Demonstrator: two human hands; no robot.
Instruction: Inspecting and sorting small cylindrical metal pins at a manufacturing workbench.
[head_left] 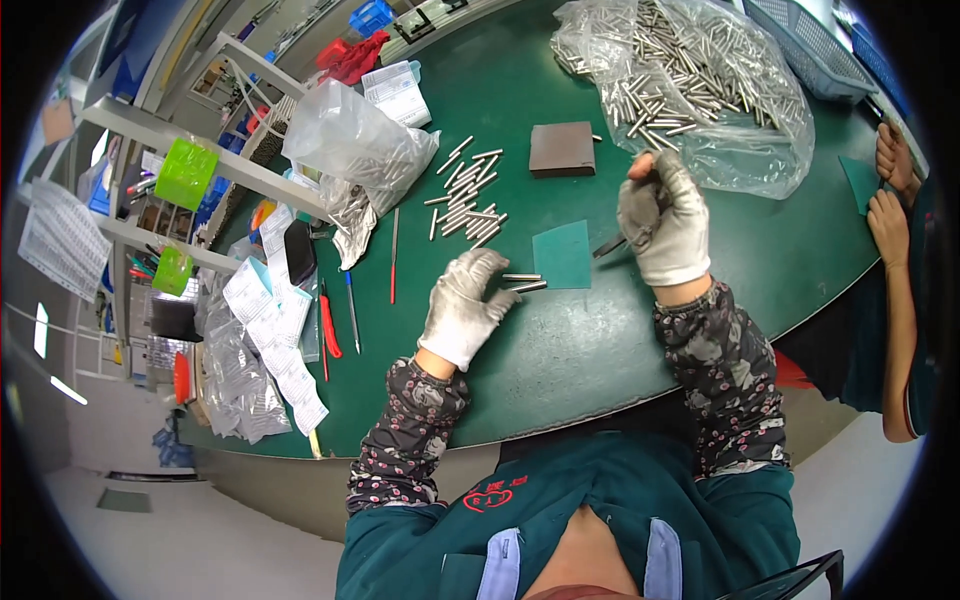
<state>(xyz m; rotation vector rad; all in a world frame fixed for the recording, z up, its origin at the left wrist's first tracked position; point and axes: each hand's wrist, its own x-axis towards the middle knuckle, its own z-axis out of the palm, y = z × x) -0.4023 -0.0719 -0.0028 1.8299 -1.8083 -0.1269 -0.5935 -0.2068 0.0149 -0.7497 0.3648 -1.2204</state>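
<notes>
My left hand, in a white glove, rests low over the green table, thumb and fingers apart. Just right of its fingertips lie metal pins, close to a teal square sheet. My right hand, gloved with a bare fingertip showing, is raised to the right of the sheet, its fingers curled together. Whatever they hold is hidden. A short dark flat piece shows at its left side; I cannot tell if the hand grips it. A loose pile of pins lies beyond my left hand.
A brown block sits beyond the sheet. Clear bags of pins spread at far right, beside a blue-grey basket. Another plastic bag, papers, red pliers and pens lie left. A co-worker's hands are at right.
</notes>
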